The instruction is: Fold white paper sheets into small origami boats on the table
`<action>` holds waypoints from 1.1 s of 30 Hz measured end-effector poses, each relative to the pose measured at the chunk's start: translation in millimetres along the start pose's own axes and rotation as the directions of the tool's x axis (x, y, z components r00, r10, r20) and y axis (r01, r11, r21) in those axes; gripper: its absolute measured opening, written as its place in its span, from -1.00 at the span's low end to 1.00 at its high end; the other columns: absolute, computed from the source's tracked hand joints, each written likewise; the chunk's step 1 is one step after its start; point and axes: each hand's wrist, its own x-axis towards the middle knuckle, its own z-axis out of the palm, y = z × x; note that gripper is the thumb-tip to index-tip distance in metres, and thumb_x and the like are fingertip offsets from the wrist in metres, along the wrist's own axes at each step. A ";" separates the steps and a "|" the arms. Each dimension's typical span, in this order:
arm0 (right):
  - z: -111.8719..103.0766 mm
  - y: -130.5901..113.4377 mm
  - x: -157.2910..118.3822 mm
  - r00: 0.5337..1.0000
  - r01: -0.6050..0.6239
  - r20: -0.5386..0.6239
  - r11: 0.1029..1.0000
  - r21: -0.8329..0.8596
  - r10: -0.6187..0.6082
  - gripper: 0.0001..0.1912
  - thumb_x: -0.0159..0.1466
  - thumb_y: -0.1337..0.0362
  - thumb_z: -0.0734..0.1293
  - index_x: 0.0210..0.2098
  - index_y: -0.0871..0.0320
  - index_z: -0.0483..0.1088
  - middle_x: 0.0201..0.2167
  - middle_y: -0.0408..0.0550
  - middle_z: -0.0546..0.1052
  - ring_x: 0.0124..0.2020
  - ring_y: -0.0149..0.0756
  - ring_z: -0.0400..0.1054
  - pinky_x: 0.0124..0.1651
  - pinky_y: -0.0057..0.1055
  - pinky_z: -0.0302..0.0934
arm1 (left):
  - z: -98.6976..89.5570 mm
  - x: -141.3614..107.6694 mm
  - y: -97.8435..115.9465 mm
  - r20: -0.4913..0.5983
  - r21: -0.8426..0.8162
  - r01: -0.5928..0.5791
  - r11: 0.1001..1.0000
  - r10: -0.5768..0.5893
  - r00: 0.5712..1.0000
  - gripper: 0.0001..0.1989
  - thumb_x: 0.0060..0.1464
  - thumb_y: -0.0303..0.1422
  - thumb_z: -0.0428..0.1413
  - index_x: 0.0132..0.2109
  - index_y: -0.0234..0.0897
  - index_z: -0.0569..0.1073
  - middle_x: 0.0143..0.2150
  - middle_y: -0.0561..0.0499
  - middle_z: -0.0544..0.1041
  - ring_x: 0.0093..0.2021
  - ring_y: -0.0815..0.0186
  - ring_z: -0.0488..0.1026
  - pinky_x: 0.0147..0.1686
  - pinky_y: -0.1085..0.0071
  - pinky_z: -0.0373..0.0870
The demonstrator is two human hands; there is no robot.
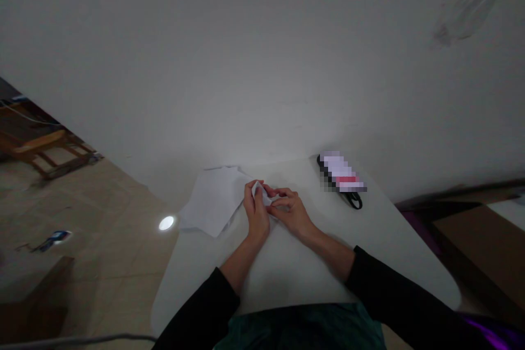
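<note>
A small folded piece of white paper [257, 187] is held between my two hands above the middle of the table. My left hand [256, 210] wraps round its left side, thumb up along the paper. From the right, my right hand [292, 210] pinches the paper's other end between thumb and fingers. Parts of the paper are covered by my fingers, so its full folded shape is hidden. Just left of my left hand lies a stack of white paper sheets [215, 197], a little fanned out.
The white table [299, 279] stands against a pale wall [262, 65]. On its back right lies a phone [342, 172], its screen blurred, with a black strap loop [356, 200]. A wooden chair [45, 147] stands on the tiled floor at the left. A brown box-like surface [484, 235] is at right.
</note>
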 end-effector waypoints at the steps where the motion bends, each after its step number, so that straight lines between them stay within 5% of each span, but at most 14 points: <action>1: -5.3 0.3 4.5 1.000 0.000 -0.031 1.000 -0.023 -0.001 -0.91 0.09 0.16 0.50 -0.49 0.01 0.59 -0.15 -0.03 0.53 -0.04 -0.14 0.35 0.12 -0.08 0.12 | -0.1 -0.5 -0.2 0.021 0.038 -0.015 0.999 0.014 1.000 -0.73 0.24 -0.17 0.00 -0.03 -0.22 0.33 -0.25 -0.01 0.49 -0.26 0.31 0.47 -0.17 0.34 0.40; 5: -37.2 -0.8 27.2 0.986 -0.052 -0.166 0.953 -0.299 0.002 -0.88 0.12 0.13 0.47 -0.48 0.01 0.59 -0.12 0.04 0.48 -0.04 -0.02 0.23 0.03 0.04 0.11 | -4.9 2.4 8.8 0.094 0.238 -0.130 0.963 0.110 0.989 -0.56 0.26 -0.19 0.00 0.24 -0.12 0.19 0.27 -0.15 0.26 0.19 0.20 0.30 0.13 0.20 0.27; 10: -66.9 1.3 55.0 0.984 0.062 -0.083 0.739 -0.671 -0.158 -0.87 0.20 0.29 0.39 -0.45 0.06 0.59 -0.03 0.15 0.36 0.07 0.17 0.07 -0.02 0.14 0.02 | -26.2 34.5 37.4 0.342 0.584 -0.395 0.709 0.226 0.912 -0.72 0.23 -0.30 0.01 0.07 -0.15 0.39 0.10 -0.10 0.43 0.16 0.14 0.30 0.18 0.11 0.17; 13: -65.9 10.2 66.7 0.988 0.092 -0.020 0.682 -0.726 -0.154 -0.85 0.20 0.34 0.37 -0.45 0.09 0.59 -0.08 0.17 0.36 0.04 0.15 0.07 -0.05 0.10 0.03 | -46.9 58.8 45.0 0.384 0.812 -0.366 0.454 0.057 0.922 -0.76 0.22 -0.31 0.01 0.00 -0.18 0.45 0.02 -0.10 0.49 0.09 0.07 0.34 0.11 0.07 0.20; 16: -58.3 20.3 73.6 0.989 0.085 -0.018 0.674 -0.734 -0.145 -0.85 0.21 0.35 0.35 -0.43 0.10 0.57 -0.11 0.16 0.38 0.00 0.10 0.09 -0.08 0.03 0.07 | -68.5 71.7 40.5 0.298 0.942 -0.273 0.193 -0.117 0.947 -0.68 0.19 -0.27 0.05 0.06 -0.21 0.41 0.09 -0.20 0.45 0.12 -0.03 0.31 0.09 0.01 0.19; 19: -53.1 24.1 72.8 0.978 0.084 -0.075 0.697 -0.712 -0.195 -0.82 0.26 0.32 0.28 -0.27 0.10 0.55 -0.04 0.15 0.36 0.01 0.05 0.12 -0.07 -0.01 0.09 | -84.3 71.3 33.3 0.212 0.977 -0.208 0.039 -0.204 0.956 -0.52 0.14 -0.18 0.11 0.16 -0.28 0.32 0.16 -0.30 0.38 0.16 -0.12 0.28 0.11 -0.01 0.14; 25: -53.2 14.1 45.8 0.907 0.154 -0.224 0.776 -0.612 -0.357 -0.76 0.32 0.33 0.19 -0.16 0.07 0.48 0.04 0.05 0.34 0.01 -0.08 0.17 0.04 -0.06 0.07 | -97.7 63.8 32.3 0.180 0.983 -0.185 0.005 -0.252 0.951 -0.37 0.08 -0.18 0.17 0.23 -0.29 0.20 0.23 -0.34 0.31 0.20 -0.15 0.26 0.09 0.04 0.19; 33: -47.6 13.0 30.3 0.910 0.212 -0.202 0.824 -0.526 -0.363 -0.79 0.29 0.36 0.21 -0.23 0.05 0.48 -0.08 0.00 0.39 -0.04 -0.13 0.21 0.03 -0.10 0.09 | -106.8 64.9 35.9 0.241 0.970 -0.234 0.061 -0.307 0.921 -0.28 0.04 -0.21 0.20 0.27 -0.37 0.14 0.10 -0.36 0.42 0.10 -0.08 0.39 0.01 0.19 0.29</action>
